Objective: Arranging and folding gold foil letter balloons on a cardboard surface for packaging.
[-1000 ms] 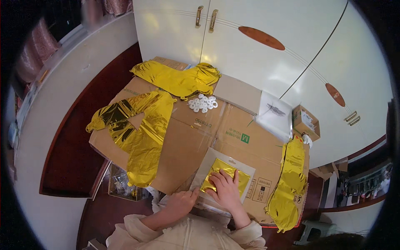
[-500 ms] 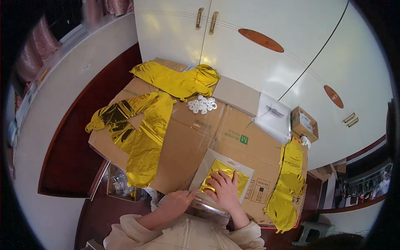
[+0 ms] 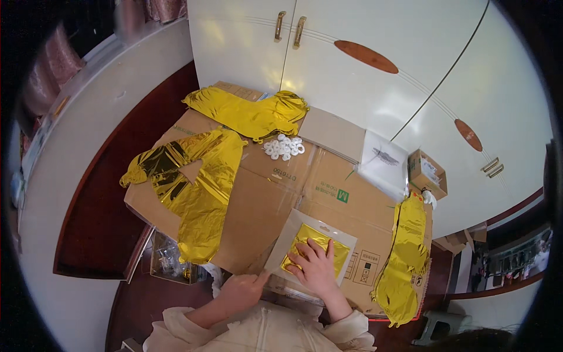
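A clear flat plastic bag (image 3: 346, 242) with a hang hole lies at the near edge of the cardboard, a folded gold foil balloon (image 3: 326, 240) inside it. My right hand (image 3: 318, 271) rests on the bag with its fingers spread over the gold foil. Beside the bag's near left corner is my left hand (image 3: 240, 293), its fingers curled and closed, the fingertips close to that corner. Whatever they pinch, if anything, is too small to make out.
Flat gold foil balloons lie on the left (image 3: 205, 193), at the back (image 3: 246, 114) and on the right (image 3: 404, 258) of the cardboard (image 3: 264, 193). White rings (image 3: 284, 148) are heaped near the back. A small open box (image 3: 427, 174) stands at the back right, before white cabinets (image 3: 346, 88).
My left hand has drawn a little to the left and towards me along the bag's near edge. The right hand stays on the bag.
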A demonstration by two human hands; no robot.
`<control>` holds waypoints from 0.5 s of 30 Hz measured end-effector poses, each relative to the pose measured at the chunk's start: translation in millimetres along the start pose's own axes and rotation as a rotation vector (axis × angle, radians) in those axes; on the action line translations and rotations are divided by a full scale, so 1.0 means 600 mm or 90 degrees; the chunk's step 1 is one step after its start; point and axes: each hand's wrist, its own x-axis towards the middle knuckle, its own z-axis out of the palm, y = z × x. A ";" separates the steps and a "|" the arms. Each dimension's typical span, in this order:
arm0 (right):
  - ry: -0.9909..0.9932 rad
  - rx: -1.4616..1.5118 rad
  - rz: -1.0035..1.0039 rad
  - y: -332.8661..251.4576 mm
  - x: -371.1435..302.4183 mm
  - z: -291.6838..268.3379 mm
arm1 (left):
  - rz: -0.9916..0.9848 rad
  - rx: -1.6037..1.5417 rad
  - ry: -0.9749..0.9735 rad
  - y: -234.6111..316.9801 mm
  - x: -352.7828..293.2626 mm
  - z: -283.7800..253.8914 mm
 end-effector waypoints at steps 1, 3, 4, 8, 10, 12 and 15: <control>-0.001 -0.005 -0.001 0.000 0.000 0.000 | -0.017 0.018 0.007 0.007 -0.003 0.000; -0.004 -0.016 -0.004 0.000 -0.002 -0.001 | -0.051 0.055 0.022 0.025 -0.005 0.003; -0.005 -0.019 -0.008 0.001 -0.003 -0.001 | -0.056 0.047 0.004 0.027 -0.007 0.009; -0.026 -0.048 -0.017 -0.001 -0.011 0.000 | -0.062 0.025 -0.011 0.023 0.006 0.031; -0.043 -0.064 -0.022 0.000 -0.014 -0.001 | -0.049 0.022 0.005 0.019 0.020 0.029; -0.056 -0.073 -0.029 0.001 -0.015 -0.001 | -0.027 0.023 0.013 0.012 0.030 0.022; -0.071 -0.086 -0.043 0.002 -0.017 -0.006 | -0.015 -0.002 0.014 0.006 0.041 0.013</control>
